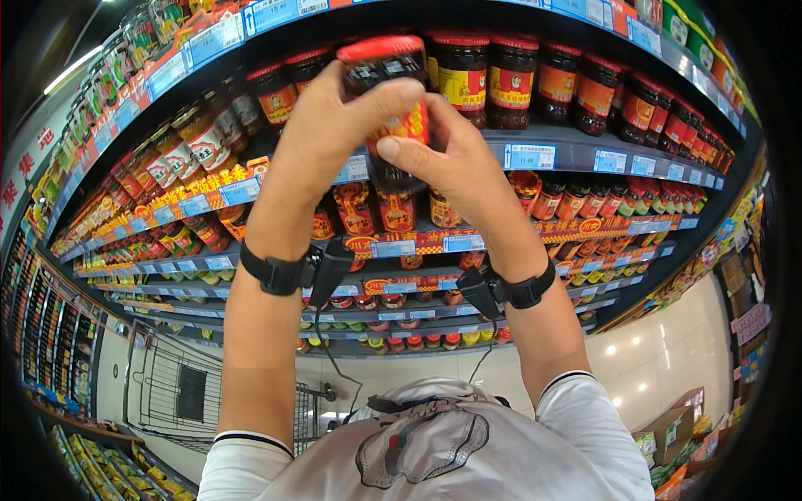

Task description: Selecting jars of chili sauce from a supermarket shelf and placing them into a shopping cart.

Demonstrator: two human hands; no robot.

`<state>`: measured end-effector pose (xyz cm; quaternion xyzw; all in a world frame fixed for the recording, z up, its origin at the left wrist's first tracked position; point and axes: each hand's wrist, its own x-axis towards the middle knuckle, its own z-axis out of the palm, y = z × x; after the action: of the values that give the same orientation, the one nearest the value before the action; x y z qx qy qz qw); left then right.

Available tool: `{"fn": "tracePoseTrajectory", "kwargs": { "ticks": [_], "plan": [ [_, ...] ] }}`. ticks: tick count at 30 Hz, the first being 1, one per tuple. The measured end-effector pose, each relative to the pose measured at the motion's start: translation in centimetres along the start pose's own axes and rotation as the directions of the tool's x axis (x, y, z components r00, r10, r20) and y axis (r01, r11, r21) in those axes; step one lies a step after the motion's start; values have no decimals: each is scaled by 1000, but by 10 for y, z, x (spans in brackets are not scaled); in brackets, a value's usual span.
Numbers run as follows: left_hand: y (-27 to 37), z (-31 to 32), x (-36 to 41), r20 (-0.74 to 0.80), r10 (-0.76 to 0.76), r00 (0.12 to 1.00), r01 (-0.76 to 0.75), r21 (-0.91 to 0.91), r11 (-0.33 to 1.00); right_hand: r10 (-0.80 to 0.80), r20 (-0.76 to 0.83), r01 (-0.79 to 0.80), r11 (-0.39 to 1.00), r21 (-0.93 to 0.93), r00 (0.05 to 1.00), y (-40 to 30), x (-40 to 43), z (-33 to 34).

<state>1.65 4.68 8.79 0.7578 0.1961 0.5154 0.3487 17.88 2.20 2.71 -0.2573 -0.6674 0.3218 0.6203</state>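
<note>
Both of my hands are wrapped around a dark glass sauce jar (383, 67) with a red lid, held up before the shelf. My left hand (341, 116) grips it from the left, the thumb lying across the front. On the other side, my right hand (442, 150) holds it lower down, its thumb over the red and yellow label. The fingers hide part of that label. Similar red-lidded jars (514, 81) stand on the shelf just behind and to the right. Black straps with small devices circle both wrists.
Shelf edges (576, 153) with price tags curve across the view, with more jars (401, 210) on the tiers below. Glass jars with white labels (203, 134) fill the left side. A metal shopping cart (169, 382) stands at lower left on the tiled floor (645, 338).
</note>
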Motion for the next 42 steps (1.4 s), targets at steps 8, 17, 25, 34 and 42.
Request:
{"fn": "tracePoseTrajectory", "kwargs": {
  "ticks": [8, 17, 25, 34, 42],
  "plan": [
    [-26, -29, 42, -51, 83, 995, -76, 125, 989, -126, -132, 112, 988, -110, 983, 13, -23, -11],
    [-66, -28, 55, -191, 144, 971, -91, 262, 961, -23, -111, 10, 993, -120, 994, 5, -42, -19],
    [-75, -22, 57, -207, 224, 952, -170, 250, 953, -2, -93, -6, 996, -84, 996, 15, -40, -19],
    [-82, -22, 61, -187, 276, 943, -182, 406, 895, 42, -92, -49, 996, -73, 995, 18, -41, -19],
    [-77, -2, 52, -191, 173, 966, -127, 230, 965, 87, -86, -92, 994, -58, 992, 21, -45, -18]
  ]
}}
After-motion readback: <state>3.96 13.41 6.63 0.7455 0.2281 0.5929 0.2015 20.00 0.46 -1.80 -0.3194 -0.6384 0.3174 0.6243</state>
